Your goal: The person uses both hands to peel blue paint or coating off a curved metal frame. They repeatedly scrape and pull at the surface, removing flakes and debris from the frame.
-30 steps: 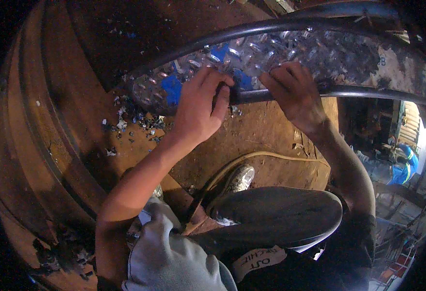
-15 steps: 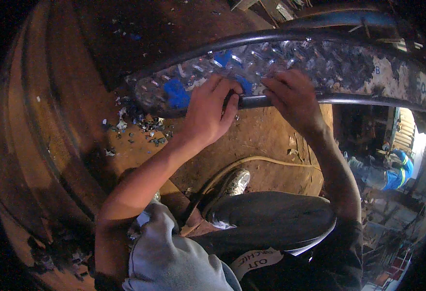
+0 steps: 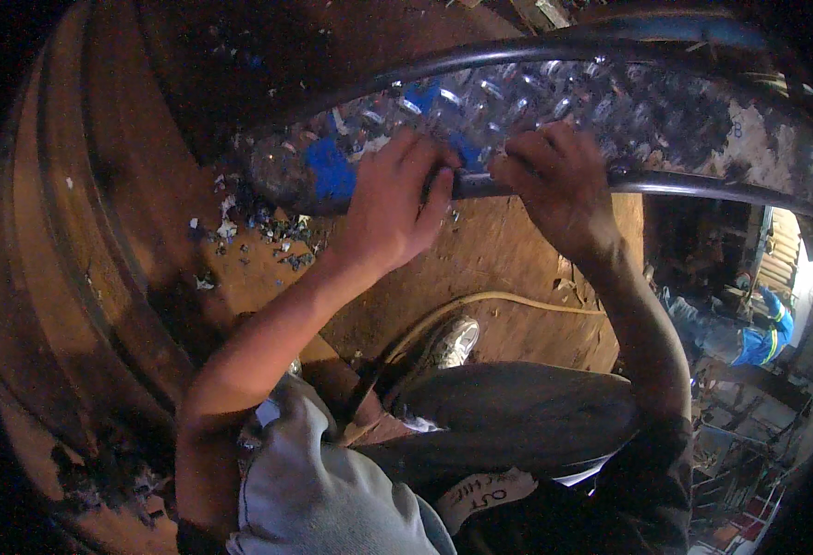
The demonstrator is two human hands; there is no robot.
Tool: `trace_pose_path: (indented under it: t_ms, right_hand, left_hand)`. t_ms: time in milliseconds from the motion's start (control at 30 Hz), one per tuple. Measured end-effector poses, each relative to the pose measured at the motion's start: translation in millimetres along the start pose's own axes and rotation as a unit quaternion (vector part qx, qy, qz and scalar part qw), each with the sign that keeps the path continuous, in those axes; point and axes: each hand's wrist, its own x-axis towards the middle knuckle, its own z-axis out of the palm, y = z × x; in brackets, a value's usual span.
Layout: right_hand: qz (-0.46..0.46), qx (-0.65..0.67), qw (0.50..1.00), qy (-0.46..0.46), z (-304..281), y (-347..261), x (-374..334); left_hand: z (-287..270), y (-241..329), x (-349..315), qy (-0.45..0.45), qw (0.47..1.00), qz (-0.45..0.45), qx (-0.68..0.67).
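Note:
Across the top of the head view lies a long tread-plate panel [image 3: 647, 111] with a raised diamond pattern and a dark tubular rim. Blue patches [image 3: 331, 168] and torn pale paper remnants [image 3: 749, 143] cling to its surface. My left hand [image 3: 397, 199] is at its near edge, fingers bent and thumb close to the fingertips; what they pinch, if anything, is hidden. Just to the right, my right hand [image 3: 559, 176] bends over the same rim with its fingers drawn together, their tips against the plate. Anything between those tips is too small to make out.
Scraps of paper [image 3: 286, 240] litter the brown floor left of the panel. A yellowish hose [image 3: 490, 298] curves past my shoe [image 3: 455, 342]. Ridged brown sheeting [image 3: 64, 240] rises on the left. Far right, a person in blue clothing [image 3: 765, 335] bends among clutter.
The right hand has shifted slightly left along the rim, closer to the left hand. The panel sits a little higher in view. Both hands stay at its near edge.

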Motion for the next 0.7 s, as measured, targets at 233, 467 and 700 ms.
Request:
trace_pose_path:
  t_ms: [233, 467, 700]
  right_hand:
    - [0.005, -0.076, 0.997, -0.021, 4.0, -10.6, 3.9]
    - [0.034, -0.119, 0.989, -0.086, 2.1, -15.8, 10.5]
    - [0.047, 0.054, 0.997, -0.029, -5.5, 2.6, 8.8]
  left_hand:
    - [-1.4, 0.8, 0.4, 0.007, 0.999, -0.002, -0.032]
    - [-4.5, 3.2, 2.1, 0.008, 0.999, -0.018, -0.047]
    - [-7.2, 3.5, 2.3, -0.002, 0.999, -0.013, -0.046]
